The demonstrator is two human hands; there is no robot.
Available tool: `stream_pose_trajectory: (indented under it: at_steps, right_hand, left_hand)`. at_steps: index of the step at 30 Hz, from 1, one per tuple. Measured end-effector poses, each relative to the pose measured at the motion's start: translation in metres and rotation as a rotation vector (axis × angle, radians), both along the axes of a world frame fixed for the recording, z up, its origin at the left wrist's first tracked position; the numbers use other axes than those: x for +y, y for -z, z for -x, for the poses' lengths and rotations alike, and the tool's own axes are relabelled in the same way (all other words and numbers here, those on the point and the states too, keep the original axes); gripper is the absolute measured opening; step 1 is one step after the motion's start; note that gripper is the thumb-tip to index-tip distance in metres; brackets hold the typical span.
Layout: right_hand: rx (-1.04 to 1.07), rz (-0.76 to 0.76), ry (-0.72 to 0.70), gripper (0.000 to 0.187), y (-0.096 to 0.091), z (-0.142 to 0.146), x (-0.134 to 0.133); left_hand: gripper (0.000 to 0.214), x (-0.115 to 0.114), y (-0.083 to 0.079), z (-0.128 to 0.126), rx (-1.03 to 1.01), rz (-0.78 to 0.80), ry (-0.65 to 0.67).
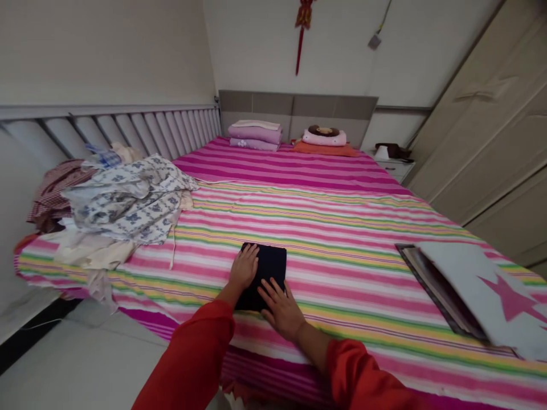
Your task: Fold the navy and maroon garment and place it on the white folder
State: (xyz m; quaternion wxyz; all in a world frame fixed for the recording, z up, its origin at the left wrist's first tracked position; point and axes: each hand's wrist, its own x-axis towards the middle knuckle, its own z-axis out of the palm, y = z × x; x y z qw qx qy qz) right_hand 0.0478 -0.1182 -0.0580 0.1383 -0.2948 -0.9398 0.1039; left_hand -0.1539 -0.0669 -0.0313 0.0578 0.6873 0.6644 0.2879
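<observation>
Dark folded cloth [274, 261] | on striped bedsheet [342, 256] | hands [282, 312] flat on it, fingers outstretched

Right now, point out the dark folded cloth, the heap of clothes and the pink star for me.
Dark folded cloth [272, 264]: head view, on its uncovered upper part.
Heap of clothes [128, 196]: head view, on its flower-print part.
Pink star [510, 297]: head view, on its middle.
</observation>
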Motion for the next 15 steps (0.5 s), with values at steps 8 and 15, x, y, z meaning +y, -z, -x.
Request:
stream_pose_trajectory:
  at_steps: [8, 15]
  right_hand:
    - [-0.015, 0.178, -0.134, 0.052, -0.009, -0.030, -0.024]
    - [0.636, 0.398, 0.303, 0.049, 0.017, -0.022, -0.025]
  left_hand:
    - [0.051, -0.030, 0.016, 0.006, 0.006, -0.102, -0.141]
    - [0.053, -0.074, 0.042, 0.011, -0.020, -0.154, -0.285]
